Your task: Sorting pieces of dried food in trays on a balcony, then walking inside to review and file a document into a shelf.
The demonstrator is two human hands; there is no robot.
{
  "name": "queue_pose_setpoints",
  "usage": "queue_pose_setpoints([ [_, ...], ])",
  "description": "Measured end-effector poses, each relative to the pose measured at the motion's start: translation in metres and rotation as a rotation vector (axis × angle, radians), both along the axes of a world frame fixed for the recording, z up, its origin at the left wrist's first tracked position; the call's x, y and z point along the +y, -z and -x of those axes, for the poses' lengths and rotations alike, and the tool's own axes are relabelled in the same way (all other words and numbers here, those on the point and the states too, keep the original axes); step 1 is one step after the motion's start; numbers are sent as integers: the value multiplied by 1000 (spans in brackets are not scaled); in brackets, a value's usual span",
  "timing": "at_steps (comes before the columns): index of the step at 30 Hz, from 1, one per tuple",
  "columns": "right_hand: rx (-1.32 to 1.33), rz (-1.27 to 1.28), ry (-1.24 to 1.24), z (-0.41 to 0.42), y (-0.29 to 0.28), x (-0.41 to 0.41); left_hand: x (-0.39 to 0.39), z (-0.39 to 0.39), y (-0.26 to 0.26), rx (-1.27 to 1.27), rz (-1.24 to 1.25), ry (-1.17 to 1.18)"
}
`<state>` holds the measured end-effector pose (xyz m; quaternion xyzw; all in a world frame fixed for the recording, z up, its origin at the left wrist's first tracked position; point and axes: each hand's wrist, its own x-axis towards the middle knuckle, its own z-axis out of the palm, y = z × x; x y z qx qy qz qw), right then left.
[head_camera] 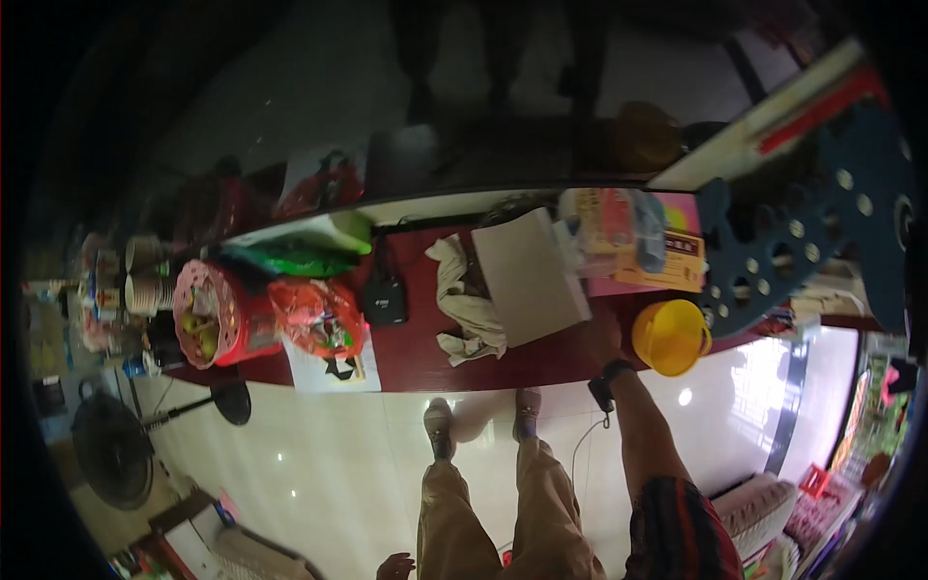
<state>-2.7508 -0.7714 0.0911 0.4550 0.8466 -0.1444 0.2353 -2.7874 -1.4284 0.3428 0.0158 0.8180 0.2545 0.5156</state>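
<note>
My right hand (605, 335) reaches over the dark red table, at the right edge of a pale flat box (533, 279). It is blurred and in shadow, so its grip on the box cannot be made out. A black band circles the wrist. Just right of that hand stands a yellow plastic bucket (668, 338) with a handle. A crumpled cream cloth (464, 301) lies against the box's left side. My left hand (396, 566) hangs low beside my left leg, partly cut off by the frame, with nothing visible in it.
Left on the table (413, 355) are a black device (384, 299), a red plastic bag (319, 319), a pink basket (250, 330) with fruit and a green package (297, 257). Behind stands a dark glossy screen (493, 87). At right are an orange-yellow package (663, 264) and a blue perforated panel (812, 232).
</note>
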Motion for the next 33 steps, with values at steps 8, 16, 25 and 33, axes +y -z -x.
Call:
queue_pose_setpoints([
  [8,180,19,34,33,-12,-36,81,-29,-31,17,55,-99],
  [16,322,30,-144,-42,-37,-80,3,-93,26,-162,-79,-444],
  [25,-8,-60,-93,-19,-77,-197,-115,-92,63,-280,-278,-833],
  [33,76,366,-330,73,-88,-369,-231,52,85,176,-113,-533],
])
